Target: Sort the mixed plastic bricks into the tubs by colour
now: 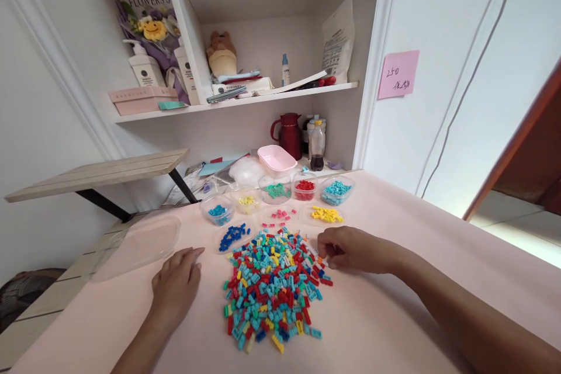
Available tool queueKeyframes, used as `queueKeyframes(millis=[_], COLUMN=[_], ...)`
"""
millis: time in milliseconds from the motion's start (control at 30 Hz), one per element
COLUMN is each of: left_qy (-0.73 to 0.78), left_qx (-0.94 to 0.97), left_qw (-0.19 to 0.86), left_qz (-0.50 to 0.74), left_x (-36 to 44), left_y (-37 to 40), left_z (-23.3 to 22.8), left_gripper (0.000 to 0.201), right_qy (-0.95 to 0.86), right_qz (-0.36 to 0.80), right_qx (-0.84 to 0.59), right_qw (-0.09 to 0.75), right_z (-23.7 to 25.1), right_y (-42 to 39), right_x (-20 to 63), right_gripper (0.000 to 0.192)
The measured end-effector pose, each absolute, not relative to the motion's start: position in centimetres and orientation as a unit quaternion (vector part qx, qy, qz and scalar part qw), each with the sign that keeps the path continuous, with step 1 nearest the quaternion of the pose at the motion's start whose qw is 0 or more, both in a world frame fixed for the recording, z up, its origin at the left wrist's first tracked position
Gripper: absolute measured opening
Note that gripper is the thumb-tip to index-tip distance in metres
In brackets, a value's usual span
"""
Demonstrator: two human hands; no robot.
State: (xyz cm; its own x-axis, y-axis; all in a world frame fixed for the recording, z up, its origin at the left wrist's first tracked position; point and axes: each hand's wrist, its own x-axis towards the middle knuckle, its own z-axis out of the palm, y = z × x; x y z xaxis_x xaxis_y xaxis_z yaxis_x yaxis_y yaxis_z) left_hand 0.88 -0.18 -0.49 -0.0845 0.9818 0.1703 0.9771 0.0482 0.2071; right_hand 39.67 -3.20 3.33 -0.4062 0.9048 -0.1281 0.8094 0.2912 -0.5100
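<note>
Head view: my right hand [346, 250] pinches at the brick pile [274, 286], contents unclear; left hand [175, 286] flat, empty. A sweep could scatter bricks.

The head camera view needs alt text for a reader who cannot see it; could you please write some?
A left hand rests flat on a pink table while the right hand touches a pile of mixed coloured bricks. Behind stand small clear tubs of sorted bricks.

Five clear tubs [277, 189]; two hands [175, 286]; one brick pile [274, 287].
</note>
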Motion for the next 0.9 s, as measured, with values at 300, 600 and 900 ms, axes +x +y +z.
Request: queueKeyframes(millis=[300,600,900], left_qy=[0.724,0.731,0.731], left_qx=[0.676,0.672,0.671], left_qw=[0.011,0.008,0.006], left_qz=[0.138,0.121,0.120], left_x=[0.84,0.95,0.79], left_y=[-0.16,-0.11,0.12], left_z=[-0.46,-0.33,-0.46], left_gripper=[0.044,0.046,0.046], right_qy=[-0.808,-0.788,-0.812], right_qz=[0.246,0.239,0.244], right_qx=[-0.529,-0.560,-0.523], right_qw=[0.086,0.087,0.093], right_z=[2.89,3.05,3.22], right_y=[-2.98,-3.20,-3.30], right_x=[40.05,39.84,39.75], right_gripper=[0.014,0.022,0.070])
